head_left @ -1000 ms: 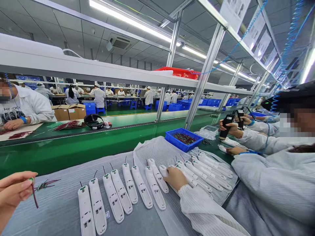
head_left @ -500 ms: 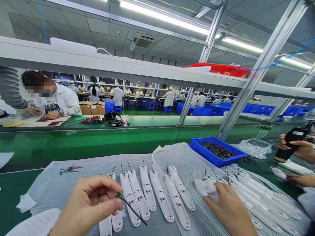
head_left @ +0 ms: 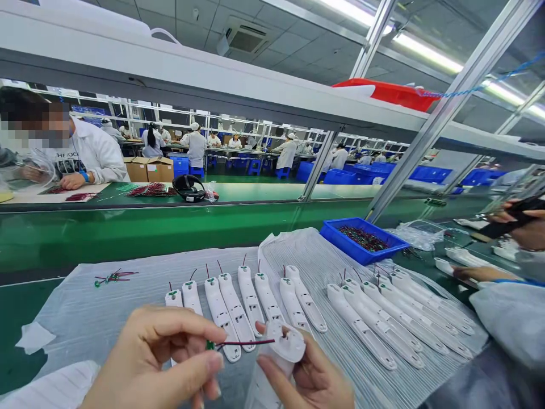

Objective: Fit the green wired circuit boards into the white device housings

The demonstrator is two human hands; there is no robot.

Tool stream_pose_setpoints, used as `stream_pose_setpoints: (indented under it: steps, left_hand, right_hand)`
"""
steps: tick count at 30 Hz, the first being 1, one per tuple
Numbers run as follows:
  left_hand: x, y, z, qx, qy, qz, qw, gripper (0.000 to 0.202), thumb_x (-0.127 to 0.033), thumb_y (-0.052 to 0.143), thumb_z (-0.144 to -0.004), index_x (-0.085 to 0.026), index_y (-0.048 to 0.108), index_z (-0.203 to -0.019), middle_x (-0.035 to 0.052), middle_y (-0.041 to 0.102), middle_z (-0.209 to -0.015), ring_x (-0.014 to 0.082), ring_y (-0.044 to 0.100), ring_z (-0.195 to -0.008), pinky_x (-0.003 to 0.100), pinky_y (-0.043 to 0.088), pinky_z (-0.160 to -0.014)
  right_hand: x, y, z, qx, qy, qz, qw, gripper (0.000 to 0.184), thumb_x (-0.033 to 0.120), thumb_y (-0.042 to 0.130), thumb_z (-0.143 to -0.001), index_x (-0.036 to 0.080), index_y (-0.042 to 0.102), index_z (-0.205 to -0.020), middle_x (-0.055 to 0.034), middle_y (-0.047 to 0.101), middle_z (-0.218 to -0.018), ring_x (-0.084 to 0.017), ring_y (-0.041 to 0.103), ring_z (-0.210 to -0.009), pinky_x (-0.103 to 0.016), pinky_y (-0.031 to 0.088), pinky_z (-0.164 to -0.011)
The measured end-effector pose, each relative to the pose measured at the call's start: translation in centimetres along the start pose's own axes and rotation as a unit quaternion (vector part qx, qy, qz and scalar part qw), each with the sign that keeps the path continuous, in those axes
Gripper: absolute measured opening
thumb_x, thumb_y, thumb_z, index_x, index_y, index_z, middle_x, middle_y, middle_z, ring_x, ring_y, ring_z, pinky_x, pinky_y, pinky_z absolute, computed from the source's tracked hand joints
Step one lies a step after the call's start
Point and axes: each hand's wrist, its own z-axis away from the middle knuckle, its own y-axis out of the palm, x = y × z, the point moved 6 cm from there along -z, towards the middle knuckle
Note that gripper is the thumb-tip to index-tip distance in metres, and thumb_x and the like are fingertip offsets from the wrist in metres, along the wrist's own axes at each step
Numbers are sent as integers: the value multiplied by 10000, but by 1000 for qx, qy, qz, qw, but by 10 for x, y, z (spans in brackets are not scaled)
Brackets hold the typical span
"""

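Evidently, from where I stand, the step is a fine two-handed one: bringing a wire up to a housing. Nearer the person than the open blue plastic tray (head_left: 347,248), and to its left, the left hand (head_left: 157,358) pinches a tiny green circuit board (head_left: 210,345), whose thin dark-red and black wire (head_left: 244,343) stretches sideways. The right hand (head_left: 319,372) wraps around a long white plastic housing (head_left: 291,350), rounded end up; whether wire and housing touch, I can't tell. The next move seems to call for steady aim, as the wire looks flexible. Other white plastic housings (head_left: 360,324) lie left of the tray and on its near side, some crowding the space under the hands. Well left of the tray sits a loose cluster of green boards with dark-red wires (head_left: 113,277); to its right, a co-worker's hand (head_left: 532,233) grips a black tool (head_left: 500,223).
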Motion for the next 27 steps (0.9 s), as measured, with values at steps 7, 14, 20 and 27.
stream_pose_setpoints:
  steps: [7, 14, 20, 27]
  left_hand:
    - [18, 22, -6, 31, -99, 79, 991, 189, -277, 690, -523, -151, 648, -658, -8, 551, -398, 83, 513, -353, 135, 418, -362]
    - [19, 18, -2, -9, -126, 97, 987, 230, -304, 712, -483, -143, 612, -612, -24, 521, -383, 81, 494, -329, 138, 406, -336]
    - [18, 20, 4, -14, -173, 87, 981, 287, -291, 741, -377, -149, 587, -574, -36, 503, -352, 57, 449, -284, 119, 370, -311]
    - [14, 22, 1, 6, -85, 106, 991, 202, -282, 683, -575, -165, 540, -657, -19, 577, -424, 98, 544, -378, 139, 441, -379]
  right_hand:
    - [21, 0, 4, -14, -104, 104, 989, 306, 336, 662, -627, 240, 578, -906, -34, 679, -800, -208, 634, -703, -275, 537, -614]
    - [25, 12, 7, 8, -151, 145, 978, 239, 302, 627, -649, 226, 601, -874, -39, 679, -794, -193, 635, -668, -268, 534, -603]
    - [22, 1, -3, -30, -89, 124, 988, 266, 322, 621, -671, 177, 576, -889, -70, 675, -802, -190, 633, -690, -222, 520, -551]
    - [41, 17, 11, -33, -167, 145, 975, 239, 279, 611, -662, 218, 600, -893, -40, 671, -785, -183, 630, -669, -261, 529, -625]
